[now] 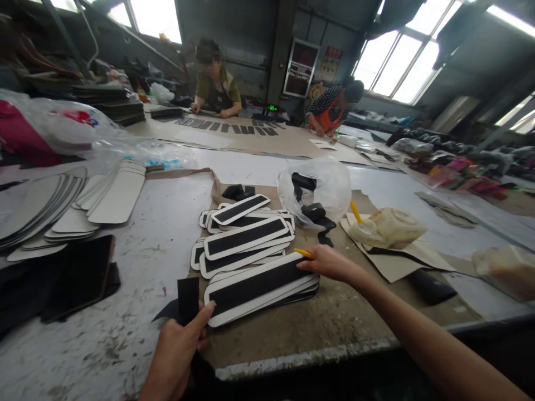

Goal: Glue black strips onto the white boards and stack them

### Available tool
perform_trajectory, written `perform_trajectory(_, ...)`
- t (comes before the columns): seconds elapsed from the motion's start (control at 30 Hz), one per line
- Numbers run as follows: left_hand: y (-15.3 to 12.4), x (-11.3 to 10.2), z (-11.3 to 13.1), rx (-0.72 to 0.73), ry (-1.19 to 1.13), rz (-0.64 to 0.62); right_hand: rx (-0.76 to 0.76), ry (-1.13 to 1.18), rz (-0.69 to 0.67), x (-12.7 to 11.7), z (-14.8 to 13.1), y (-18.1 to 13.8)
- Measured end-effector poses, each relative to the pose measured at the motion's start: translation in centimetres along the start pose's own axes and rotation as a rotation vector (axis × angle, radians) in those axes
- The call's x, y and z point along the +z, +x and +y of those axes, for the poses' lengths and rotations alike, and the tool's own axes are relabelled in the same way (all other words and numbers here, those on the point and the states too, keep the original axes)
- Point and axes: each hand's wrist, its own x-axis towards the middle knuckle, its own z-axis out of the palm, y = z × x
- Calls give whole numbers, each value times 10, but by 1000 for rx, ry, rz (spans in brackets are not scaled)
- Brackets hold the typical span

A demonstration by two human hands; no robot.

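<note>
grey workshop walls [251,33], bright windows [401,61], long scuffed worktable [159,223].

The long rounded strips [259,285] stacked on the brown sheet [334,317] are black in the middle with a white border all round. The right hand [330,263] shows a thin yellow tool [303,253] at its fingertips; the left hand [178,351] rests on a plain black fabric piece [184,303]. The worn worktable [137,278] is grey-white with dark smudges. Off to the left lie plain white oblong panels [111,195], and a clear plastic bag [320,189] shows black scraps inside.
</note>
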Motion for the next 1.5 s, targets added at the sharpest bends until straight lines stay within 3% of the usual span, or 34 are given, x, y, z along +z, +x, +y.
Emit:
perform_trajectory(0.57,4,0,5,-49,108,13,15,-117,-41,8,-1,20)
perform_trajectory(0.8,-2,3,7,-27,136,55,90,-102,115,2,18,12)
perform_trajectory(0.9,-1,3,5,-9,99,41,60,-77,213,6,28,7)
perform_trajectory(1.07,2,1,1,-14,61,24,-28,-32,255,22,31,4)
perform_trajectory(1.27,-8,0,5,42,-36,31,-116,251,483,29,29,-3)
perform_trajectory(1.5,-27,-12,17,7,-200,-20,-36,752,362,22,7,-30)
